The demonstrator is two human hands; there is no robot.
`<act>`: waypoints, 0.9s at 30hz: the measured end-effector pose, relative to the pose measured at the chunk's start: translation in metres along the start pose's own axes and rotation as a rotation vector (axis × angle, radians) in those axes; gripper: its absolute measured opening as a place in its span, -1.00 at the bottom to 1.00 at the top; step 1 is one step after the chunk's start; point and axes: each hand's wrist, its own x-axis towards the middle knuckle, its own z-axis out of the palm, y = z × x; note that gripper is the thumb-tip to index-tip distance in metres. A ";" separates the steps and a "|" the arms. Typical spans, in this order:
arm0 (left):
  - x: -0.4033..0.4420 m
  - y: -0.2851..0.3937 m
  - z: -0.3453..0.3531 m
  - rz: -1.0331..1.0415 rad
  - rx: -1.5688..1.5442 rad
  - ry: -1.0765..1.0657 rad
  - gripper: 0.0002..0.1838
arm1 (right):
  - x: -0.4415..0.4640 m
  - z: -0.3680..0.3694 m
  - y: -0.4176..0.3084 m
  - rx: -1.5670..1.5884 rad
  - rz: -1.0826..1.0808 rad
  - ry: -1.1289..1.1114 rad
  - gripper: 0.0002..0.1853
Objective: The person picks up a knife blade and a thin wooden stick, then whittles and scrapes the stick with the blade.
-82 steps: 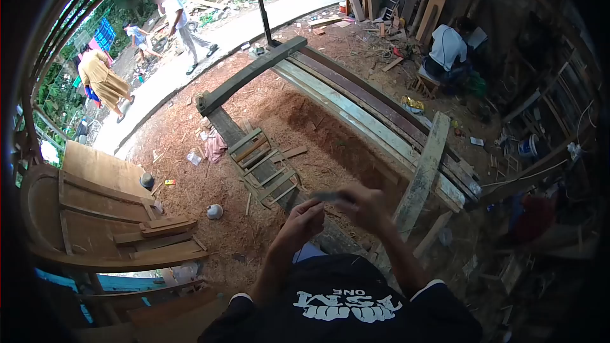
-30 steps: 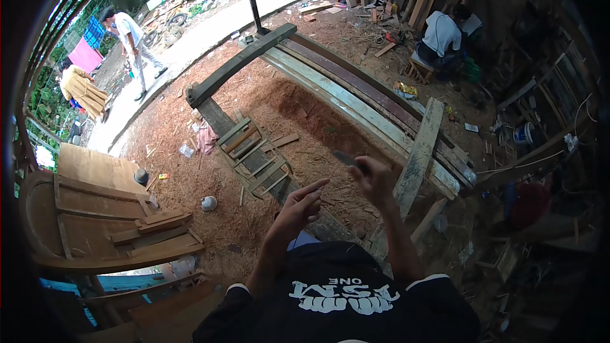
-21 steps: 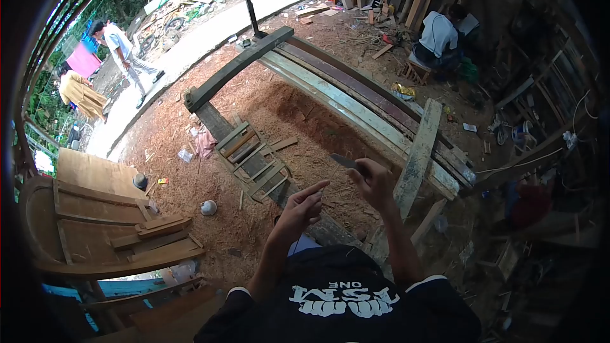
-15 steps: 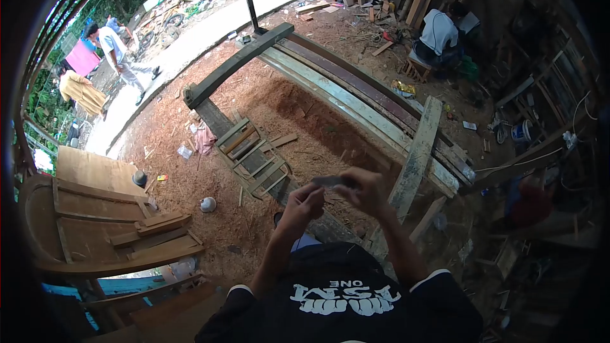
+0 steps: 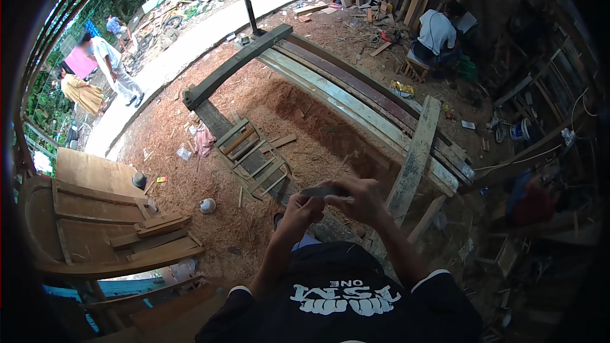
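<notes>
A small dark flat piece (image 5: 319,192), too blurred for its kind to show, is held between my hands in front of my chest. My left hand (image 5: 302,210) is closed, its thumb and fingers pinching the lower left part of the piece. On the other side, my right hand (image 5: 359,199) is closed around the right end, with its fingers bent over the top. Below and beyond my hands is a dark wooden beam (image 5: 213,119). On that beam rests a small slatted wooden frame (image 5: 254,157).
Long painted boards (image 5: 337,98) lie across two beams to the right. Wooden panels (image 5: 95,216) stand at left near a white round object (image 5: 208,205). A seated person (image 5: 437,30) works at upper right; other people (image 5: 109,60) are on the path. Sawdust covers the ground.
My right hand has moved slightly down and left, nearer my left hand, and the dark piece sits lower. On the path, a walking person has shifted a little.
</notes>
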 end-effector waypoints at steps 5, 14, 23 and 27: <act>-0.006 0.011 0.000 0.012 -0.006 -0.050 -0.75 | 0.006 -0.006 0.010 -0.004 0.179 0.125 -0.76; -0.017 0.001 -0.006 -0.004 -0.031 0.000 -0.56 | 0.002 -0.008 0.013 -0.003 0.248 0.160 -0.64; -0.021 0.008 -0.014 0.094 0.021 -0.039 -0.59 | -0.005 0.004 0.025 0.145 0.440 0.220 -0.65; -0.020 0.009 -0.012 0.103 0.083 0.045 -0.61 | -0.005 -0.007 -0.006 0.097 0.338 0.114 -0.66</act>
